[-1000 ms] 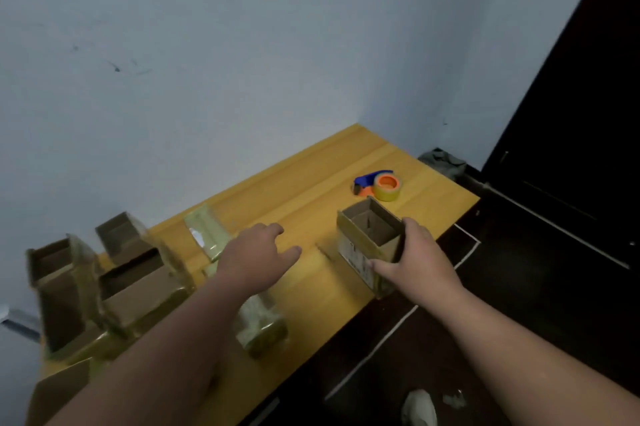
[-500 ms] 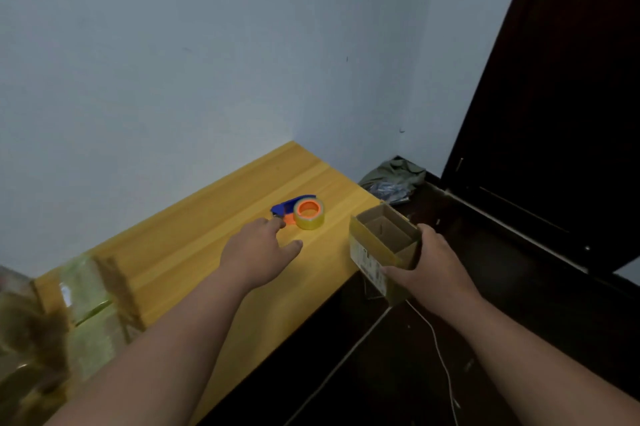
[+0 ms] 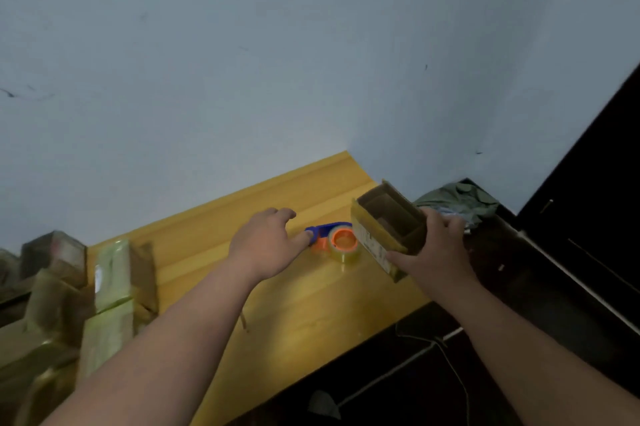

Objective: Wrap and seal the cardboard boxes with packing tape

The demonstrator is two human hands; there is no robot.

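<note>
Reaching for the tape

Left hand (image 3: 268,245), fingers loose, touches the dispenser (image 3: 334,240); beside it, right hand (image 3: 438,249) grips the open box (image 3: 388,224), ready for taping.

Desk (image 3: 284,314): yellow wood-look top, smooth, with a soft sheen. Open box (image 3: 388,231): matt brown cardboard with glossy tape on its side. Tape dispenser (image 3: 327,233): blue and orange plastic carrying a glossy clear roll. Stacked boxes (image 3: 107,287): cardboard under shiny film. Wall (image 3: 277,62): matt paint.

1 head-worn view — looking forward-down, close over the table (image 3: 277,314).
</note>
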